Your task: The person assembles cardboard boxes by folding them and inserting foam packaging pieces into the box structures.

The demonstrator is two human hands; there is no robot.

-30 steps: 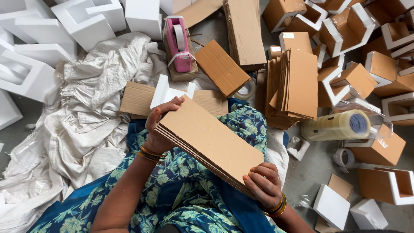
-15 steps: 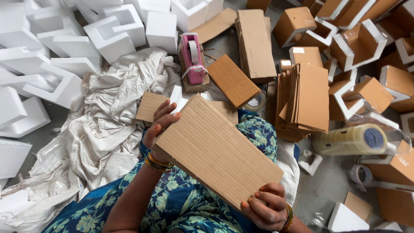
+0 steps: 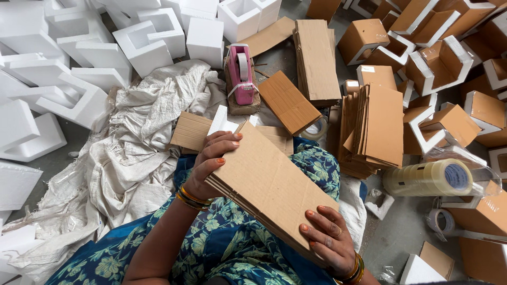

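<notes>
Flat cardboard sheets (image 3: 269, 182), stacked, tilted over lap: left hand (image 3: 211, 163) fingers curled on upper edge, right hand (image 3: 327, 240) gripping lower corner.

right wrist (image 3: 353, 269): I see it cut off by the bottom edge.
foam blocks (image 3: 31, 79): cropped at left edge.

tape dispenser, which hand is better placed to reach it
Left, probably. The left hand grips the cardboard stack's upper end, just below the pink tape dispenser; the right hand holds the lower end.
</notes>
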